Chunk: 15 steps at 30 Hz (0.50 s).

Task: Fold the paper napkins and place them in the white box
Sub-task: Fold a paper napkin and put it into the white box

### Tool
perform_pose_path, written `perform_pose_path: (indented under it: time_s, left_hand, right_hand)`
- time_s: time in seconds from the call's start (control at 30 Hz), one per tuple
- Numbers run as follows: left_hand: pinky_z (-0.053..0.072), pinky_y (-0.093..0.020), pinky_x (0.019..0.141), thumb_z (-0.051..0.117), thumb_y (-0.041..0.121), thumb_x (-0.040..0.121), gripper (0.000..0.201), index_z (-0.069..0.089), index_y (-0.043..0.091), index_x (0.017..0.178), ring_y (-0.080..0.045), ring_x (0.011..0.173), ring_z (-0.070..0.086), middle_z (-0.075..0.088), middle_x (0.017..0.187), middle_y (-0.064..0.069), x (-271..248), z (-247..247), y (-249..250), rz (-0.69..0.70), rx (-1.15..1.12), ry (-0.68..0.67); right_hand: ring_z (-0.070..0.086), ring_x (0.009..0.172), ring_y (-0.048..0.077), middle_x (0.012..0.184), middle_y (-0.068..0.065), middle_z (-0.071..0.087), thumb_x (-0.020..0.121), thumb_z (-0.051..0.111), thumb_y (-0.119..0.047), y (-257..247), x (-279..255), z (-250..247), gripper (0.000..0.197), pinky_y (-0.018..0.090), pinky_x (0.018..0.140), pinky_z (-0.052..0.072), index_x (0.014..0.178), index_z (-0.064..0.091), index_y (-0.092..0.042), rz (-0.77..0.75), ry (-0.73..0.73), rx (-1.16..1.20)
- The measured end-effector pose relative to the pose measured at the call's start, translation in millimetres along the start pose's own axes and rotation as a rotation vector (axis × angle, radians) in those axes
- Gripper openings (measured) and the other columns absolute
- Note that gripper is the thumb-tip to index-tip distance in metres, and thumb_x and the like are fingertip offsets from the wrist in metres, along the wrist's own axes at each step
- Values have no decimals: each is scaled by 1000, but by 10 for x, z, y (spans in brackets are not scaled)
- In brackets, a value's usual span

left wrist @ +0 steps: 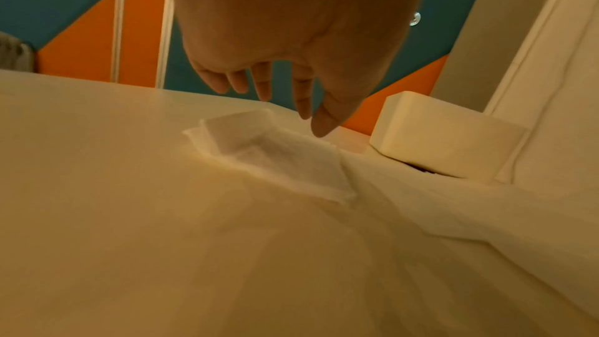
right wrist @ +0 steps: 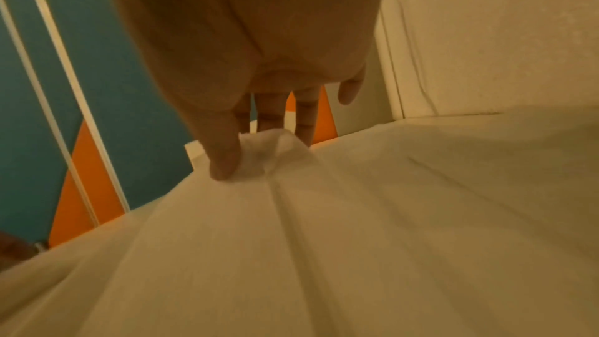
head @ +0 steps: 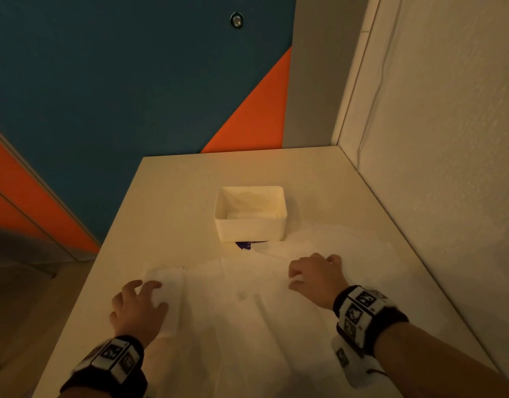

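Observation:
The white box (head: 249,231) stands mid-table, with white paper lying on its bottom. A large unfolded napkin (head: 247,308) is spread on the table in front of it. My right hand (head: 296,278) pinches a raised edge of that napkin (right wrist: 275,147) between thumb and fingers (right wrist: 223,160). A small folded napkin (head: 168,285) lies at the left. My left hand (head: 152,294) hovers over this folded napkin (left wrist: 278,160) with its fingers (left wrist: 304,101) hanging loose and spread, holding nothing. In the left wrist view the box (left wrist: 444,137) is at the right.
More white napkins (head: 339,239) lie spread to the right of the box. A blue printed scrap (head: 247,244) peeks out under the box's front. A white wall (head: 434,168) borders the table (head: 173,196) on the right. The table's left edge drops off to the floor.

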<state>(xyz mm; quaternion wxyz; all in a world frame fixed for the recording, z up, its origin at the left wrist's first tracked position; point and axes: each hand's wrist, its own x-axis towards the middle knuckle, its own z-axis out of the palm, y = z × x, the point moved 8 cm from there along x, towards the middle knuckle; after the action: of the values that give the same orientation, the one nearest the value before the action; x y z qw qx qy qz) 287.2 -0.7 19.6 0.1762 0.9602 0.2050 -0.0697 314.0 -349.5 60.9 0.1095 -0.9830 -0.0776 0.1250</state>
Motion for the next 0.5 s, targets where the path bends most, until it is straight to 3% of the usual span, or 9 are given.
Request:
perform_pose_path:
  time_s: [0.07, 0.13, 0.2, 0.27, 0.4, 0.5]
  left_hand:
    - [34, -46, 100, 66, 33, 82, 38, 56, 36, 119, -29, 125, 34, 41, 137, 1, -58, -50, 236, 106, -36, 18]
    - [33, -43, 102, 65, 39, 84, 27, 56, 44, 108, -21, 124, 38, 50, 130, 10, -156, -10, 586, 299, -102, -39]
    - [29, -41, 108, 60, 49, 85, 20, 48, 55, 99, -10, 121, 41, 52, 121, 23, -306, 135, 941, 454, -203, -220]
    - [28, -39, 110, 57, 55, 85, 24, 47, 55, 106, -4, 120, 43, 49, 116, 31, -456, 313, 1222, 515, -265, -401]
    - [39, -27, 99, 57, 50, 87, 54, 33, 46, 136, -10, 112, 51, 53, 125, 15, -665, 519, 1627, 573, -217, -541]
    - [43, -25, 90, 58, 35, 89, 48, 34, 46, 130, -11, 97, 56, 58, 112, 5, -743, 534, 1745, 585, -206, -565]
  right_hand:
    - [51, 92, 11, 82, -15, 57, 88, 55, -42, 37, 3, -53, 8, 38, 87, 21, 84, 56, -35, 14, 2, 77]
    - [54, 91, 11, 85, -15, 59, 87, 57, -43, 56, 1, -82, 8, 37, 85, 21, 84, 56, -36, 11, -22, 113]
    - [54, 93, 10, 90, -14, 61, 86, 59, -44, 62, -2, -104, 8, 37, 85, 21, 83, 57, -37, 7, -41, 137]
    - [53, 92, 10, 92, -12, 64, 84, 60, -44, 46, -17, -111, 9, 36, 84, 21, 79, 56, -38, 0, -63, 162]
    - [54, 92, 10, 96, -11, 66, 84, 61, -44, 36, -46, -104, 9, 35, 84, 20, 81, 57, -37, -5, -88, 159]
    - [54, 99, 11, 101, -12, 63, 84, 62, -43, 92, -62, -75, 10, 36, 86, 21, 86, 54, -37, 16, -93, 169]
